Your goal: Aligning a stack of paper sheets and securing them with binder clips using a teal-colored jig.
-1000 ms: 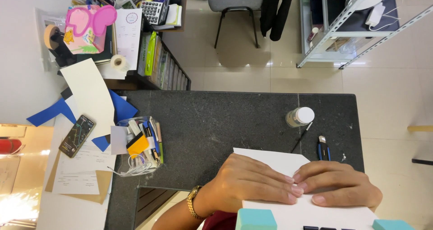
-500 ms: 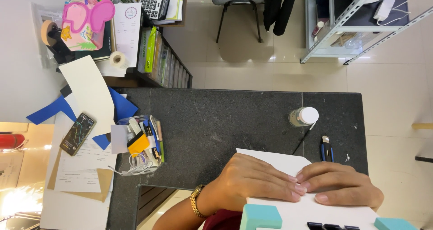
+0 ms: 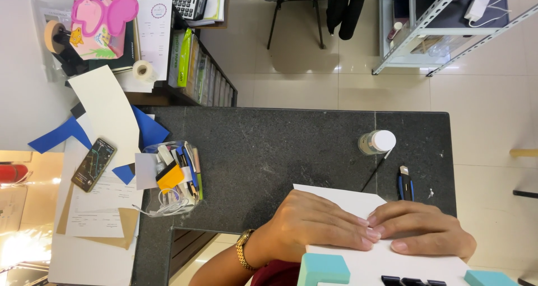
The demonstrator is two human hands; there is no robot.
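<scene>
both hands, left hand [image 3: 314,224] and right hand [image 3: 423,230], press flat on white paper [image 3: 342,199], its long axis slanting toward the lower right.

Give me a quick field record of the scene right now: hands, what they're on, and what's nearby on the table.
left hand: flat on the white sheet, fingers pressing
right hand: flat on the same sheet, fingertips meeting the left's
surface: dark stone table
near right hand: blue utility knife; white-capped bottle
left side: clear container of pens; phone
</scene>
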